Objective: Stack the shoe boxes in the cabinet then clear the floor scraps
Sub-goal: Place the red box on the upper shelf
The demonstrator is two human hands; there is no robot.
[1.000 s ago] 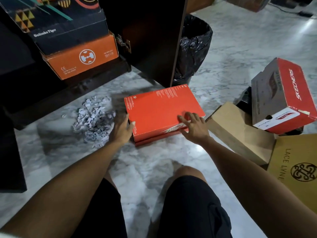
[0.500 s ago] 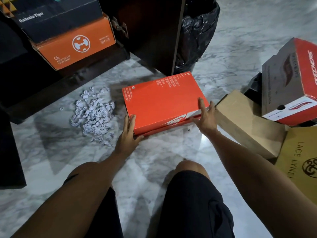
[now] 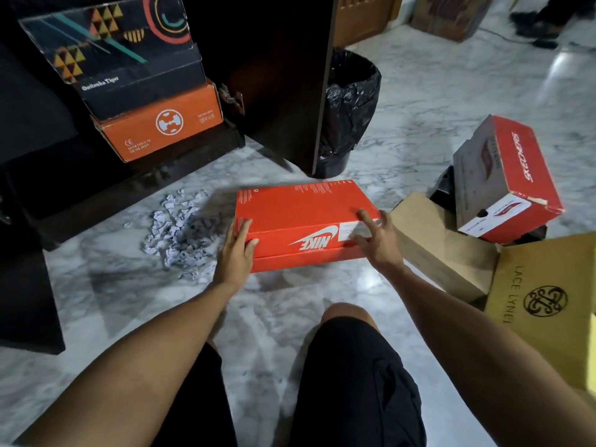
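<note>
Head view: red Nike box (image 3: 300, 214) sat on the marble floor (image 3: 419, 101), between the two hands. Left hand (image 3: 235, 253) gripped the box's near-left corner, thumb on the front face, fingers up the left end. Right hand (image 3: 379, 241) was at the near-right corner, fingers spread and loosely bent over the lid edge and white label; could not tell if it actually gripped. Box long axis ran left-right across the view, logo face toward the person, logo upside down. Paper scraps (image 3: 180, 230) lay in a heap just left of the box, on the floor in front of the cabinet (image 3: 135, 185). Inside the cabinet, a dark patterned box (image 3: 129, 59) sat on top of an orange box (image 3: 161, 124). Black-lined bin (image 3: 351, 108) stood behind the open cabinet door (image 3: 290, 75). Skechers box (image 3: 506, 179) was tilted at right, above a tan box (image 3: 442, 246) and a Lace Lyne box (image 3: 548, 304).
</note>
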